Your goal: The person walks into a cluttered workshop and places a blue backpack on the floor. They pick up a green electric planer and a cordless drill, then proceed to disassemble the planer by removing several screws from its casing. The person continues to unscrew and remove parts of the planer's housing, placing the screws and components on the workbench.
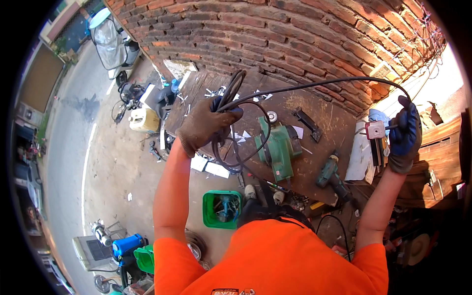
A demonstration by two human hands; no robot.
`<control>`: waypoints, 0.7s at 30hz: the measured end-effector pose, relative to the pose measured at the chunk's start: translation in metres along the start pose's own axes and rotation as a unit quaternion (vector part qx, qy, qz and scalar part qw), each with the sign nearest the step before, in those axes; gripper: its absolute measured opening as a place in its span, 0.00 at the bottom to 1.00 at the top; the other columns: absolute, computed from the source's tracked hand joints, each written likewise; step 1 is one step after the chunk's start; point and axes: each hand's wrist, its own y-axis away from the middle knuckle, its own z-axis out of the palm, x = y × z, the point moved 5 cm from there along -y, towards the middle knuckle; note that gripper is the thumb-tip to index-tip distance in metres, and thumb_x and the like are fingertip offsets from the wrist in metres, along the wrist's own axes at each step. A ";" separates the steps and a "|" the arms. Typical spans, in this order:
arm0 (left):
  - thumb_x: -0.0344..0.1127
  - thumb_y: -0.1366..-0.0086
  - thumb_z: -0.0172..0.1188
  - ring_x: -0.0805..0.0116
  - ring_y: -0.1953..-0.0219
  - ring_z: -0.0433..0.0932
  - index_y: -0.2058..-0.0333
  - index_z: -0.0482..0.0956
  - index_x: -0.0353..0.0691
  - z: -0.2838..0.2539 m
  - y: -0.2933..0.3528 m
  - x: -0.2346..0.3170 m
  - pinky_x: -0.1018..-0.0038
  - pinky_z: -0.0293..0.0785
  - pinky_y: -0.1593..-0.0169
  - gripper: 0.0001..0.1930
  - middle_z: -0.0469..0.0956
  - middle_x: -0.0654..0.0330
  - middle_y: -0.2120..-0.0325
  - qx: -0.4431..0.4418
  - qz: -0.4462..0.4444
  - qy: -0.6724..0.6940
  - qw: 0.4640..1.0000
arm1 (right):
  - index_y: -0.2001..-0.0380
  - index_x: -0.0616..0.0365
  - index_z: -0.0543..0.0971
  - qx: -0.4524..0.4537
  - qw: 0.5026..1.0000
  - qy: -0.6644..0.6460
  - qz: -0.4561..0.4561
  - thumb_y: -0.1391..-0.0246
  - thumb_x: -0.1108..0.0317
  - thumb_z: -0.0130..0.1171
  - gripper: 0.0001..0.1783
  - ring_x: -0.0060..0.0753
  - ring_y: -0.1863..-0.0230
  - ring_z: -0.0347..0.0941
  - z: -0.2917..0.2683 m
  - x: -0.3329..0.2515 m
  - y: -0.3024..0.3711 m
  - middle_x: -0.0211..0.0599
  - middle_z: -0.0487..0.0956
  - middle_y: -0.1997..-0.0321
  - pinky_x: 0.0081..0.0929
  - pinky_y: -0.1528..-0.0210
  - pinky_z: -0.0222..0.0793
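My gloved left hand (pixel 210 124) is closed around loops of a black power cord (pixel 255 156), which hang below it over the table. One stretch of the cord arcs across to my right hand (pixel 406 135), also gloved. Its fingers are wrapped round the cord's end, and a pale plug with a red rim (pixel 375 130) sticks out from them, pins toward the left. Under the cord, a green power tool (pixel 280 153), possibly a planer, lies on the worn wooden table (pixel 329 115). Whether the cord joins this tool I cannot tell.
A green cordless drill (pixel 328 170) and a black metal piece (pixel 307 125) lie on the table. A brick wall (pixel 275 37) rises behind it. Beside my feet stands a green bin (pixel 206 209) with tools inside. A yellowish jerrycan (pixel 144 120) sits on the ground, left of the table.
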 end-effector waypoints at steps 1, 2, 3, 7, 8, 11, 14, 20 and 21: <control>0.35 0.34 0.66 0.81 0.80 0.69 0.59 0.82 0.36 0.001 -0.001 -0.001 0.79 0.63 0.78 0.10 0.72 0.68 0.80 -0.022 -0.002 0.060 0.998 | 0.46 0.71 0.76 0.015 0.999 0.033 -0.015 0.27 0.55 0.47 0.26 0.10 0.84 0.49 0.000 0.005 0.003 0.16 0.58 0.82 0.14 0.82 0.45; 0.35 0.33 0.64 0.80 0.79 0.70 0.58 0.82 0.35 0.000 -0.003 -0.003 0.78 0.64 0.77 0.10 0.73 0.67 0.79 -0.045 -0.005 0.119 0.992 | 0.47 0.70 0.77 -0.010 0.999 0.049 0.017 0.27 0.55 0.49 0.24 0.10 0.85 0.50 0.001 0.015 0.009 0.17 0.60 0.82 0.14 0.82 0.46; 0.35 0.32 0.62 0.80 0.77 0.71 0.56 0.83 0.35 -0.001 -0.004 -0.002 0.78 0.65 0.77 0.10 0.74 0.67 0.78 -0.068 -0.009 0.177 0.982 | 0.48 0.68 0.78 -0.036 0.996 0.064 0.049 0.28 0.55 0.50 0.23 0.10 0.85 0.51 0.003 0.023 0.017 0.18 0.61 0.82 0.14 0.83 0.47; 0.36 0.26 0.51 0.82 0.80 0.63 0.48 0.77 0.33 -0.007 0.019 0.002 0.79 0.69 0.70 0.15 0.63 0.71 0.81 -0.094 -0.015 0.321 0.942 | 0.51 0.66 0.81 -0.079 0.979 0.078 0.171 0.30 0.56 0.54 0.21 0.12 0.84 0.62 0.012 0.058 0.057 0.27 0.74 0.80 0.14 0.83 0.53; 0.41 0.22 0.48 0.80 0.85 0.59 0.45 0.75 0.32 -0.010 0.021 -0.009 0.76 0.73 0.70 0.18 0.60 0.73 0.84 -0.053 -0.025 0.347 0.936 | 0.50 0.66 0.80 -0.095 0.973 0.063 0.200 0.31 0.56 0.55 0.21 0.13 0.83 0.63 0.018 0.064 0.070 0.28 0.75 0.79 0.15 0.82 0.55; 0.42 0.20 0.44 0.79 0.86 0.57 0.46 0.76 0.34 -0.011 0.035 -0.037 0.76 0.75 0.69 0.19 0.57 0.70 0.85 -0.052 -0.047 0.485 0.872 | 0.50 0.67 0.80 -0.130 0.957 0.027 0.258 0.33 0.58 0.58 0.21 0.17 0.80 0.69 0.027 0.089 0.092 0.31 0.77 0.77 0.16 0.77 0.63; 0.41 0.19 0.42 0.78 0.88 0.55 0.45 0.75 0.35 -0.009 0.052 -0.054 0.77 0.72 0.71 0.19 0.56 0.70 0.86 -0.015 0.034 0.479 0.877 | 0.48 0.67 0.79 -0.181 0.944 -0.026 0.275 0.33 0.62 0.57 0.19 0.19 0.75 0.74 0.043 0.110 0.107 0.35 0.81 0.71 0.18 0.73 0.69; 0.39 0.22 0.50 0.80 0.89 0.54 0.44 0.73 0.35 -0.010 0.099 -0.066 0.77 0.61 0.77 0.16 0.57 0.71 0.86 0.150 0.143 0.390 0.897 | 0.46 0.65 0.78 -0.217 0.919 -0.045 0.326 0.34 0.70 0.56 0.16 0.19 0.70 0.74 0.094 0.143 0.136 0.34 0.81 0.67 0.19 0.69 0.70; 0.39 0.23 0.51 0.80 0.88 0.55 0.44 0.73 0.34 -0.010 0.104 -0.071 0.78 0.61 0.76 0.17 0.57 0.71 0.86 0.170 0.144 0.384 0.896 | 0.46 0.65 0.78 -0.228 0.916 -0.051 0.327 0.34 0.70 0.56 0.16 0.19 0.70 0.74 0.100 0.145 0.139 0.34 0.81 0.67 0.20 0.68 0.70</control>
